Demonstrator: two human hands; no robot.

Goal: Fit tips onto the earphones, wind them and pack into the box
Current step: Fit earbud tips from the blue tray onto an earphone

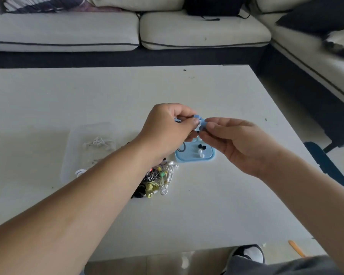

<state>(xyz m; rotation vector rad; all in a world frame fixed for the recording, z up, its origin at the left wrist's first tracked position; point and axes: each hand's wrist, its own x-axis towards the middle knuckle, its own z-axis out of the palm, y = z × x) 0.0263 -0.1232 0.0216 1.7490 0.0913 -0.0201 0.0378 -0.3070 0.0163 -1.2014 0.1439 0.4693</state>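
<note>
Above the blue tray (211, 158), the left hand (167, 130) pinches the blue earphone (198, 117) and the right hand (240, 143) pinches what seems a tip (203, 129), which should be pushed on straight with a gentle twist.

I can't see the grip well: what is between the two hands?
In the head view, a small blue earphone piece sits between the left hand and the right hand; both pinch it, above the blue tray.
</note>
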